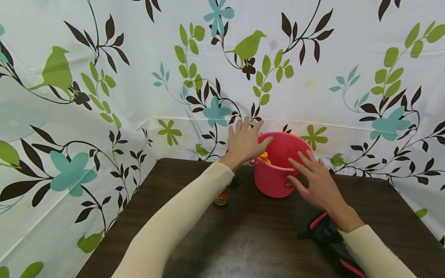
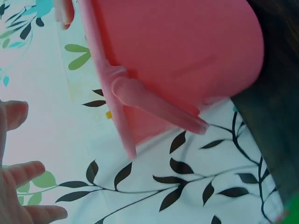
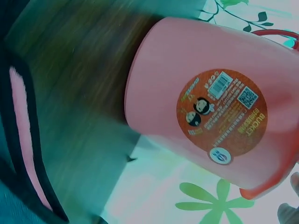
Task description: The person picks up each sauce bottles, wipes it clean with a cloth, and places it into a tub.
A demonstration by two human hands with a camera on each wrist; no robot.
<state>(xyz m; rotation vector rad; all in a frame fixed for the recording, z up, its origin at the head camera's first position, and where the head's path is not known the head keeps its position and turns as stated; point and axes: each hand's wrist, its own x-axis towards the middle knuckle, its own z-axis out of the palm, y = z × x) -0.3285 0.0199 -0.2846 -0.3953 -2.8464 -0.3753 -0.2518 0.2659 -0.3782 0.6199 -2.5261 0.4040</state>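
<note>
A pink bucket (image 1: 272, 183) stands upright near the back edge of the dark wooden table. Something with a yellow top (image 1: 265, 156) shows just inside its rim. My left hand (image 1: 244, 143), fingers spread, hovers at the bucket's left side. In the left wrist view its fingers (image 2: 25, 173) are apart from the bucket wall, where a pink handle (image 2: 159, 106) hangs. My right hand (image 1: 317, 183) is spread on the near right side, in front of the rim; whether it touches cannot be told. The right wrist view shows a round orange label (image 3: 222, 116) on the bucket.
A small container with a colourful label (image 1: 221, 198) stands partly hidden behind my left forearm. Below my right forearm lies a black item with pink trim (image 1: 330, 237), perhaps a bag. A patterned curtain (image 1: 139, 77) hangs behind the table (image 1: 215, 239).
</note>
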